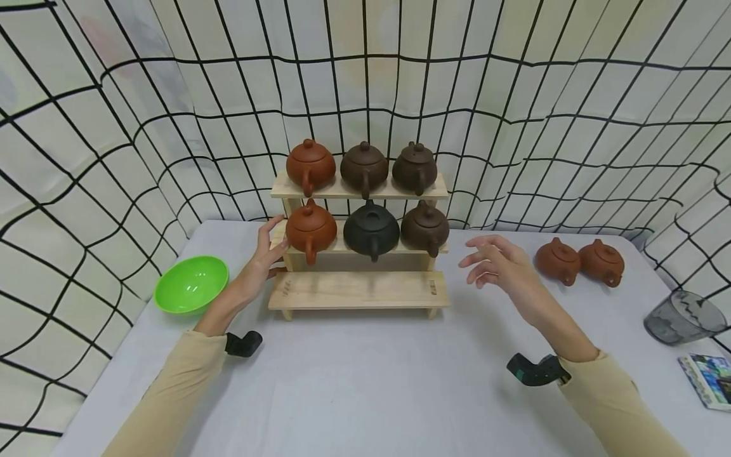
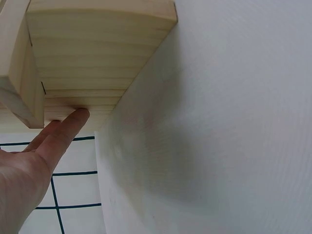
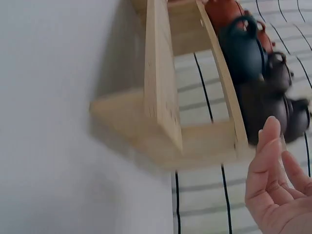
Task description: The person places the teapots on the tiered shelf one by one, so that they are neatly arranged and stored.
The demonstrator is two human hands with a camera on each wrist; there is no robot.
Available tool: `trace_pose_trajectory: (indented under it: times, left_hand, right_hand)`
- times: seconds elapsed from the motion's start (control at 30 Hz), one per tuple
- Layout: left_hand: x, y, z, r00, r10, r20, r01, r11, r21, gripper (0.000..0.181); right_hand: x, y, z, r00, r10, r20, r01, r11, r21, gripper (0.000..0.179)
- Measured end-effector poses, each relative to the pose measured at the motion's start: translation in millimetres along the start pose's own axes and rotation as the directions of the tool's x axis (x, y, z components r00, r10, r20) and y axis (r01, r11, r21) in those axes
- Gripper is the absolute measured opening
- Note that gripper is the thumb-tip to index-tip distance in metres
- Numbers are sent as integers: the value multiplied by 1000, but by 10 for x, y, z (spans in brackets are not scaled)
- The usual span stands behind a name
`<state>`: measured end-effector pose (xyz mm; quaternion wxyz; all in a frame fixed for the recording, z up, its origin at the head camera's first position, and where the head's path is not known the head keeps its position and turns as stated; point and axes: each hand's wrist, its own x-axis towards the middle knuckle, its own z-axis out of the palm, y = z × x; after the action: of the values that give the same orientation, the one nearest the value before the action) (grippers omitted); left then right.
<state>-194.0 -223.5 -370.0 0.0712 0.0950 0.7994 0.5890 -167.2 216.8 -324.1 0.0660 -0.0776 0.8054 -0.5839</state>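
A three-step wooden stand [image 1: 358, 291] faces me at the middle of the table. Its top step carries an orange-red teapot [image 1: 311, 164] and two dark brown teapots, one in the middle [image 1: 363, 166] and one at the right [image 1: 415, 167]. On the middle step sit another orange-red teapot [image 1: 311, 227], a black teapot [image 1: 371, 230] and a brown teapot [image 1: 425, 223]. My left hand [image 1: 258, 265] rests against the stand's left side; in the left wrist view its extended fingers [image 2: 68, 131] touch the wood. Holding nothing, my right hand [image 1: 504, 263] hovers right of the stand, fingers loosely bent.
Two reddish-brown teapots, one nearer [image 1: 558, 260] and one further right [image 1: 601, 261], sit side by side at the table's right. Beyond them are a grey see-through cup [image 1: 682, 317] and a colourful box [image 1: 708, 381]. Left stands a green bowl [image 1: 191, 284]. Black netting [image 1: 365, 114] hangs behind.
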Motion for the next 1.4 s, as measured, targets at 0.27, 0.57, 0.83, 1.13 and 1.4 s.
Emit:
trace_pose_trajectory:
  times: [0.27,0.57,0.83,1.13,1.4]
  left_hand:
    - [11,-8,10,1000,0,2,0,1000,-5,72]
    - [-4,-20,-15,1000,-4,-2,4,1000,-8,72]
    - [0,-22,-13,1000,-1,3,1,1000,-18,73]
    - [9,-18,3,1000,5,5,-5,1000,-19,73]
    - [9,-10,-1,1000,-1,-1,1,1000,-12,72]
  right_hand:
    - [-270,470,-873,993,-6,-115,0,999,-53,29]
    - [-494,959,-1483,971,151,-188,-157,987,-17,18]
    - [-461,1164,-1567,955,271,-125,-266,963,50,27]
    - [-348,1184,-1432,952,301,-54,-298,952,68,63]
    - [-267,1194,-1318,958,285,-40,-271,939,212,46]
